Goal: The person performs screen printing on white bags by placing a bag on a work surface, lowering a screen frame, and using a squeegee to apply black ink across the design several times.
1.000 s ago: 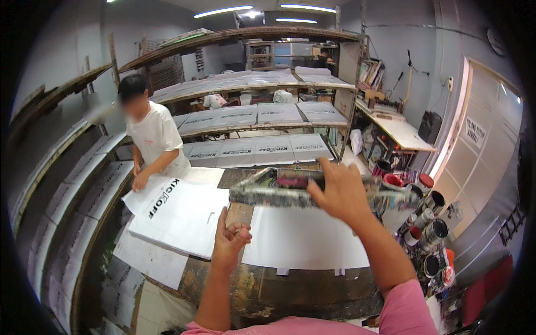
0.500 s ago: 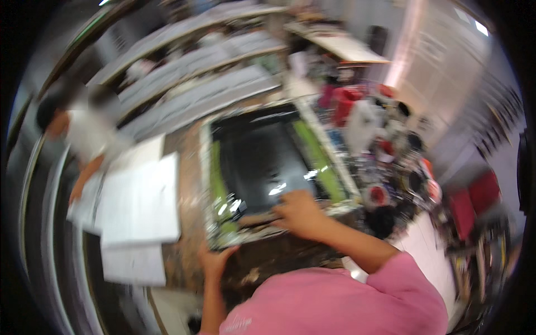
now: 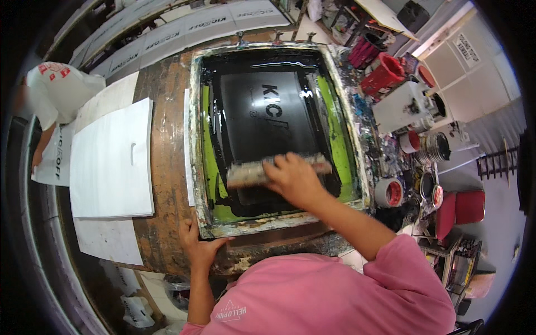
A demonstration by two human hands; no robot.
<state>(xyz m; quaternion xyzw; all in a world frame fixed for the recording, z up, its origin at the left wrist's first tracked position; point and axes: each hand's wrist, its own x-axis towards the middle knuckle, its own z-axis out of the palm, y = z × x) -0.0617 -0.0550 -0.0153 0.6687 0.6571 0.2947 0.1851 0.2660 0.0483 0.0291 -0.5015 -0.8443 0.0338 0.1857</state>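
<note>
My right hand [image 3: 296, 181] grips a squeegee [image 3: 248, 173] with a worn, light-coloured handle. The squeegee lies crosswise over the near half of a screen-printing frame [image 3: 285, 222]. Black ink [image 3: 240, 137] coats the mesh, and darker lettering shows beyond the squeegee. Green strips of mesh [image 3: 334, 120] run along both sides. At the frame's near left corner is my left hand [image 3: 199, 245], thumb stretched out along the near edge and fingers pointing away from me. Whether it presses on the frame or the table is unclear.
White sheets [image 3: 111, 162] are stacked on the wooden table [image 3: 167, 167] to the left. A person [image 3: 61, 92] beyond them handles a printed sheet [image 3: 53, 156]. Ink tubs and cans [image 3: 413, 141] crowd the right side. Racks with printed sheets [image 3: 195, 25] stand at the back.
My right hand has moved the squeegee away from the frame's near edge, further over the mesh. My left hand stays by the corner. The view has shifted and become sharper.
</note>
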